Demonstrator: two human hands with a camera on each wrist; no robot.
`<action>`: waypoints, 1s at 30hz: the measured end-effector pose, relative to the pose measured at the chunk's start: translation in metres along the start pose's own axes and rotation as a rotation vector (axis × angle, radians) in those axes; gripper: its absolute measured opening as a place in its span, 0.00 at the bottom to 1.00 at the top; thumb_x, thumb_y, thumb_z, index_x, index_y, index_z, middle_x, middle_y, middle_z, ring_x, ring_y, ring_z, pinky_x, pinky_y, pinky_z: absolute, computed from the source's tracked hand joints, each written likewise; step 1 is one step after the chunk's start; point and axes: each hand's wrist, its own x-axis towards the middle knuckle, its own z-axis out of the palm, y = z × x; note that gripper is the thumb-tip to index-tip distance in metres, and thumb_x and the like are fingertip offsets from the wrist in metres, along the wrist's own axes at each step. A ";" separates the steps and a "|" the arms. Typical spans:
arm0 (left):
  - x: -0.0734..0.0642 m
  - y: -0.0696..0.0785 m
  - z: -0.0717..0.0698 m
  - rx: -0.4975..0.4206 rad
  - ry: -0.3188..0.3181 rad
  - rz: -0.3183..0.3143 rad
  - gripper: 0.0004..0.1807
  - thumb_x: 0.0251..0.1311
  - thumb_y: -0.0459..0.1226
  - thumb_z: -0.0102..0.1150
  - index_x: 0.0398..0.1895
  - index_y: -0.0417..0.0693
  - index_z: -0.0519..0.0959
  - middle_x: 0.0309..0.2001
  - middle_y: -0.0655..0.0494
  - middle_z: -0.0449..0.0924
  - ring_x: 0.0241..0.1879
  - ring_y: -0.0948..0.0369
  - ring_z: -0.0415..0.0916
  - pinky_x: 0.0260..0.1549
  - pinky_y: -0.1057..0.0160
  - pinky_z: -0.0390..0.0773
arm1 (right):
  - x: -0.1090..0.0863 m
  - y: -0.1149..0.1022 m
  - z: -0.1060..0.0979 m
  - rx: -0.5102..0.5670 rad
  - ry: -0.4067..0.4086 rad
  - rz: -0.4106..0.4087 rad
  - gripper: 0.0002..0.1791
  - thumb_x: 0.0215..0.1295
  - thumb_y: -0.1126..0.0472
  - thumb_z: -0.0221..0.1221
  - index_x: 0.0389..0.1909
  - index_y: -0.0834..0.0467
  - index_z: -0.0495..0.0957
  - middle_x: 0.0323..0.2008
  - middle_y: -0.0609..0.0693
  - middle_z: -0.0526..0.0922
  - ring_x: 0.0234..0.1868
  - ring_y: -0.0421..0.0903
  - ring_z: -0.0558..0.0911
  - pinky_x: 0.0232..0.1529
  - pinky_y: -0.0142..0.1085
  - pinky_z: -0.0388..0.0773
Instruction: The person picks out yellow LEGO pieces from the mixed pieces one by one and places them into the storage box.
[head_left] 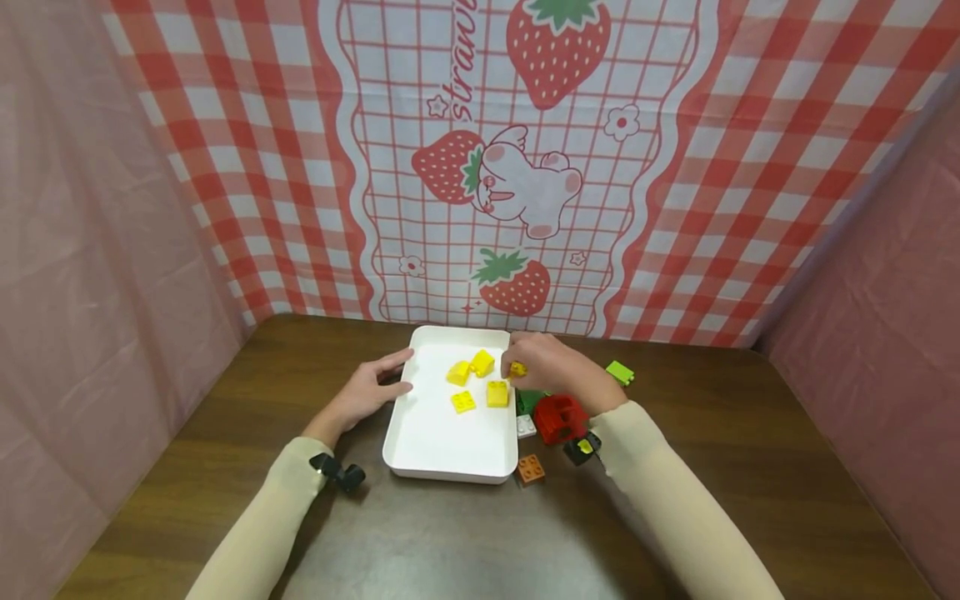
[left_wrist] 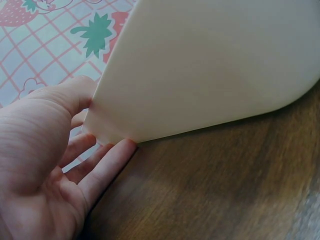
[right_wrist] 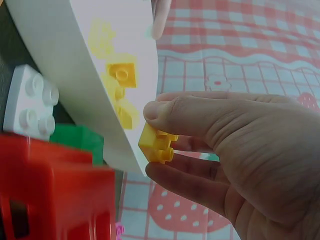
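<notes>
A white tray (head_left: 450, 454) lies on the table with several yellow bricks (head_left: 462, 402) inside it. At its left side my left hand (head_left: 369, 387) touches the wall, thumb and fingers spread; in the left wrist view the fingertips meet the outside of the tray (left_wrist: 200, 75). Over the tray's right rim, my right hand (head_left: 543, 362) pinches a small yellow brick (right_wrist: 156, 144) between thumb and fingers, its studs turned toward the palm. Beside the right rim lie a red piece (head_left: 558, 418), a green piece (head_left: 528, 400) and a white brick (head_left: 526, 427).
An orange brick (head_left: 530, 468) sits by the tray's near right corner. A black piece (head_left: 579, 450) with yellow on it lies partly under the right sleeve. A lime green brick (head_left: 620, 372) is farther right. A strawberry-print cloth (head_left: 517, 200) hangs behind the table (head_left: 750, 467).
</notes>
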 end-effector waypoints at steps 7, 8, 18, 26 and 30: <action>0.000 0.001 0.000 0.003 0.002 0.001 0.38 0.78 0.35 0.67 0.87 0.41 0.67 0.89 0.40 0.63 0.89 0.37 0.60 0.87 0.34 0.63 | 0.008 -0.015 -0.001 0.014 -0.022 0.004 0.07 0.72 0.61 0.77 0.48 0.53 0.95 0.49 0.52 0.87 0.44 0.46 0.81 0.54 0.39 0.91; 0.000 0.001 0.000 0.003 0.001 0.002 0.38 0.79 0.35 0.67 0.87 0.41 0.67 0.89 0.40 0.63 0.89 0.37 0.61 0.87 0.34 0.63 | 0.008 -0.017 -0.001 0.015 -0.026 0.009 0.07 0.72 0.61 0.77 0.48 0.52 0.95 0.50 0.52 0.87 0.45 0.47 0.81 0.54 0.39 0.91; 0.000 0.002 0.000 0.009 0.000 0.012 0.38 0.79 0.35 0.67 0.87 0.41 0.66 0.89 0.40 0.63 0.89 0.37 0.60 0.86 0.34 0.63 | 0.015 -0.028 -0.005 0.080 -0.148 -0.021 0.06 0.72 0.63 0.76 0.47 0.53 0.95 0.53 0.51 0.89 0.50 0.48 0.82 0.61 0.45 0.90; -0.001 0.003 -0.001 0.015 -0.005 0.005 0.38 0.79 0.36 0.67 0.88 0.42 0.66 0.89 0.40 0.63 0.89 0.37 0.60 0.86 0.34 0.64 | 0.017 -0.034 -0.001 0.121 -0.220 -0.047 0.04 0.71 0.64 0.76 0.44 0.54 0.95 0.52 0.50 0.91 0.50 0.48 0.82 0.66 0.48 0.89; -0.003 0.003 -0.001 0.019 -0.009 -0.003 0.38 0.79 0.36 0.67 0.88 0.43 0.66 0.89 0.41 0.63 0.89 0.37 0.60 0.85 0.34 0.65 | 0.017 -0.039 0.002 0.138 -0.222 -0.051 0.05 0.71 0.63 0.76 0.45 0.54 0.96 0.53 0.50 0.92 0.53 0.49 0.82 0.71 0.51 0.86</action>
